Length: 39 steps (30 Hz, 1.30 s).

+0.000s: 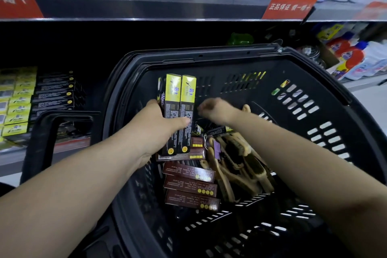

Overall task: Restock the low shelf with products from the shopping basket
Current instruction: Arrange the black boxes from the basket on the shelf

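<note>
- Gripping a bunch of long boxes (180, 111), the left hand (161, 130) has its thumb across their printed faces and its fingers round the far left side.
- The boxes are slim and tall: yellow at the top with a logo, black below with fine print, a code patch and a yellow dot near the bottom end. Two faces show side by side, and a third edge peeks out at the left.
- They stand nearly upright, tops toward the shelving, above the inside of the basket (209, 56), with their lower ends over the brown boxes (190, 184) lying in it.
- The right hand (213, 111) is just right of the boxes at about mid-height, smeared by blur — whether it touches them, or how its fingers are set, cannot be told.
- Beside the brown boxes, on the right of the basket floor, lies a heap of wooden brushes (236, 157).
- The basket is black slotted plastic, and its handle (52, 132) sits at the left.
- On the low shelf (12, 159) at left, matching stock (54, 94) is stacked in rows — well apart from both hands.
</note>
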Each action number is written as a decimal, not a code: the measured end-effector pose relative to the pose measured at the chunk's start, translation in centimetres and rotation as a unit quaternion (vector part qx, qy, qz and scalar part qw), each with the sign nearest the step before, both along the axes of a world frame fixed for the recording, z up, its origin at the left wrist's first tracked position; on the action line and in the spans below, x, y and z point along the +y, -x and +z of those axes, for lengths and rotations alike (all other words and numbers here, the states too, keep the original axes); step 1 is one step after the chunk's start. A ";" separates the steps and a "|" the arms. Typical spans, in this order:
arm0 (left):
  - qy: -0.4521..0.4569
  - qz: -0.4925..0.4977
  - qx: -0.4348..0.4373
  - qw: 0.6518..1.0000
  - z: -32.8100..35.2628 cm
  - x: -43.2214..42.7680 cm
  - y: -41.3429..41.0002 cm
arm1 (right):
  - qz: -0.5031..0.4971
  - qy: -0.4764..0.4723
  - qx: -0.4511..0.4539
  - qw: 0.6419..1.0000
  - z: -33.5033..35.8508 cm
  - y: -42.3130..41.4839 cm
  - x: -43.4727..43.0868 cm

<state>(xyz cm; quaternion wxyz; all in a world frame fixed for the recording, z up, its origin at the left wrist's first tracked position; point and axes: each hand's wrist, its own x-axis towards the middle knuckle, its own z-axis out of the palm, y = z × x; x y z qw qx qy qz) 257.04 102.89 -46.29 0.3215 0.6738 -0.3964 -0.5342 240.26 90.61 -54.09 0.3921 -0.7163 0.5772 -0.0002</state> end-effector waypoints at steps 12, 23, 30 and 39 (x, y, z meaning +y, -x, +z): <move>-0.011 0.023 -0.008 1.000 -0.2 -0.2 -0.1 | 0.189 0.165 0.278 0.927 -6.1 -1.9 1.3; -0.044 0.081 0.157 0.983 -0.1 -0.3 -0.4 | -0.228 0.026 -0.294 0.928 9.6 2.3 4.4; -0.019 0.135 0.233 0.963 0.3 -0.4 -0.2 | -0.145 -0.238 -0.407 0.870 9.4 3.6 7.0; -0.013 0.116 0.237 0.964 0.2 -0.4 -0.1 | -0.077 -0.239 -0.378 0.891 8.2 2.7 7.3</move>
